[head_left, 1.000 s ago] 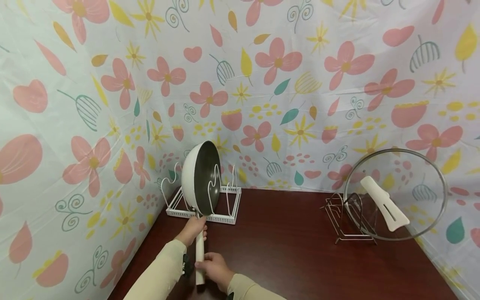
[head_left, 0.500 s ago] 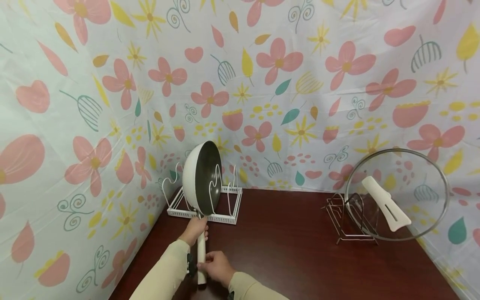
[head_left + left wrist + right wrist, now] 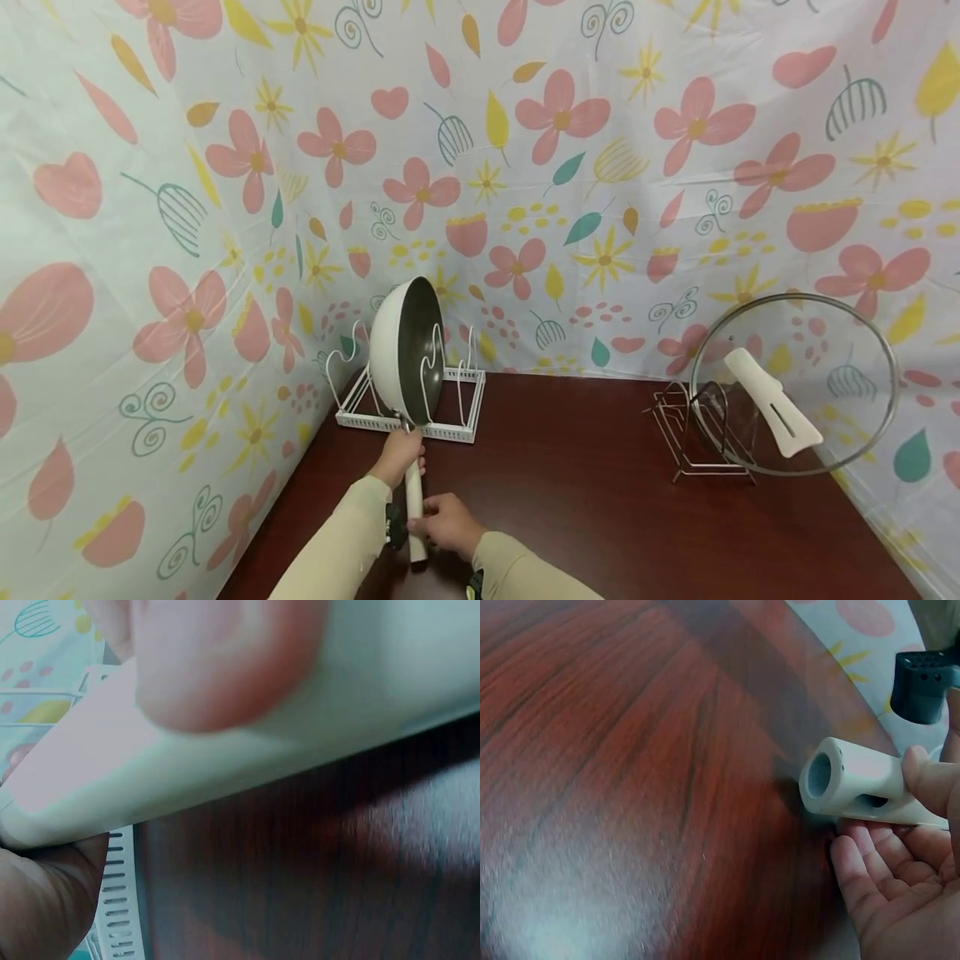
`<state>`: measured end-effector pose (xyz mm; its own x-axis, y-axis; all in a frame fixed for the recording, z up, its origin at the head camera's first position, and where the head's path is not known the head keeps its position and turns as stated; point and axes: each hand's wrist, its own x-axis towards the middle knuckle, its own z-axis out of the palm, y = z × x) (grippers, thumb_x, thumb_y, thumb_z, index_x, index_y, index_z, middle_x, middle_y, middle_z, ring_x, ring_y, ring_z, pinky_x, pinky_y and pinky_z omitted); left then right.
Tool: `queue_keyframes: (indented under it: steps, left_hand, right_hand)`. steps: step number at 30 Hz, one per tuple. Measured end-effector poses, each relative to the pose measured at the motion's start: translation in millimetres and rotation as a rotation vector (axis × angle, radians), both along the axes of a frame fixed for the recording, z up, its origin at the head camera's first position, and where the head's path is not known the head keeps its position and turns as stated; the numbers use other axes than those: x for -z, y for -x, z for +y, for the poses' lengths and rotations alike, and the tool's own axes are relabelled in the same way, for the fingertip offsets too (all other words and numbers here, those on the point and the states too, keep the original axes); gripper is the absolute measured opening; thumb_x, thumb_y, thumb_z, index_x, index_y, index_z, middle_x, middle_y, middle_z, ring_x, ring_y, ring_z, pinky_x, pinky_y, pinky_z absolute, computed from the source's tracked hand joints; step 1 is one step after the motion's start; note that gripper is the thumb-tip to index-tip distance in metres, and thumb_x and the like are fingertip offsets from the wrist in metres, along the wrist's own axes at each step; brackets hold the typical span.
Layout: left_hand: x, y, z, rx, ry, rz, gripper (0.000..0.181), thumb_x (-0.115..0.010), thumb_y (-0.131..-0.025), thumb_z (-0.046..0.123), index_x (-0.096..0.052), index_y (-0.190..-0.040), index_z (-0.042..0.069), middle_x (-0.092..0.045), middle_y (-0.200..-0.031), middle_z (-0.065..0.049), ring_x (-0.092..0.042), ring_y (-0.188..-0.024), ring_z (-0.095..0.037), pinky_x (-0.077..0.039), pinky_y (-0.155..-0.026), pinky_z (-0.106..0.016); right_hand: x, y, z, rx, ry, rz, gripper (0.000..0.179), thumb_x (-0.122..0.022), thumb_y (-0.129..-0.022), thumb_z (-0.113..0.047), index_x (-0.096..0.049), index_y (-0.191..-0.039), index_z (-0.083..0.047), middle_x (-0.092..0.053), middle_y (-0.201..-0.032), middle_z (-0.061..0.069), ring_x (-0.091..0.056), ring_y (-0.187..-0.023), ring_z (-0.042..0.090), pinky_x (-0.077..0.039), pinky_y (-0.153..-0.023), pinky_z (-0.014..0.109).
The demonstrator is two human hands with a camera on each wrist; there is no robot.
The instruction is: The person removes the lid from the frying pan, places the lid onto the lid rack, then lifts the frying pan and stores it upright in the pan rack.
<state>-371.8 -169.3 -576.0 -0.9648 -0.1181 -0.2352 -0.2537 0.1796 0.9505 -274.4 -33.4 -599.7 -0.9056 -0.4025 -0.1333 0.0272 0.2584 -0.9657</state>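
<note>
A deep white wok (image 3: 384, 354) with a dark inside stands on its side in a white wire rack (image 3: 442, 432) at the left of the table. Its long cream handle (image 3: 415, 492) points toward me. My left hand (image 3: 401, 457) grips that handle close to the wok. Nearer its free end, my right hand (image 3: 450, 525) pinches it between thumb and fingers. The right wrist view shows the handle's hollow end (image 3: 862, 776) just above the table, with my right thumb on top and fingers underneath. In the left wrist view, fingertips wrap the handle (image 3: 187, 772).
At the right, a glass lid (image 3: 847, 392) with a cream grip (image 3: 772, 402) leans upright in a small metal wire rack (image 3: 708, 477). A flower-patterned cloth (image 3: 555, 208) hangs behind and along the left of the dark red wooden table (image 3: 577, 483).
The handle's free end has swung slightly to the right, with both hands still on it. The wok stays in the white rack. The lid has not moved.
</note>
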Motion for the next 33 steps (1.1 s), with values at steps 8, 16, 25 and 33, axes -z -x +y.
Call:
queue_keyframes:
  steps: [8,16,25,33]
  left_hand:
    - [-1.0,-1.8,12.0,-0.040,-0.031,0.006,0.031,-0.035,-0.106,0.024,-0.048,-0.115,-0.004,-0.047,-0.069,-0.003,-0.048,-0.050,-0.014,-0.049,-0.048,-0.027]
    - [0.8,2.2,17.0,-0.047,-0.026,0.027,0.024,-0.036,-0.104,0.020,-0.048,-0.106,-0.001,-0.046,-0.066,-0.002,-0.047,-0.048,-0.014,-0.049,-0.047,-0.028]
    - [1.6,6.4,29.4,-0.078,-0.033,0.040,0.022,-0.037,-0.102,0.018,-0.049,-0.096,0.001,-0.045,-0.065,-0.002,-0.049,-0.048,-0.014,-0.052,-0.047,-0.030]
    - [-2.0,4.9,35.0,-0.077,-0.026,0.042,0.020,-0.038,-0.102,0.017,-0.049,-0.096,0.003,-0.045,-0.063,-0.001,-0.050,-0.048,-0.013,-0.052,-0.047,-0.029]
  right_hand:
    - [-0.6,1.2,10.8,0.004,-0.016,0.005,0.022,-0.074,-0.090,-0.008,-0.071,-0.107,0.005,-0.069,-0.084,0.005,-0.060,-0.067,0.015,-0.050,-0.059,0.030]
    - [0.6,3.0,16.4,0.012,0.009,-0.014,0.024,-0.071,-0.092,-0.005,-0.069,-0.112,0.008,-0.072,-0.090,0.009,-0.065,-0.073,0.017,-0.058,-0.070,0.043]
    - [6.2,9.5,33.4,0.016,0.048,-0.066,0.029,-0.072,-0.092,-0.008,-0.068,-0.116,0.008,-0.072,-0.093,0.009,-0.066,-0.073,0.016,-0.057,-0.068,0.040]
    - [3.0,8.3,41.4,0.024,0.144,-0.110,0.028,-0.072,-0.090,-0.006,-0.068,-0.113,0.011,-0.072,-0.091,0.008,-0.067,-0.075,0.015,-0.058,-0.069,0.038]
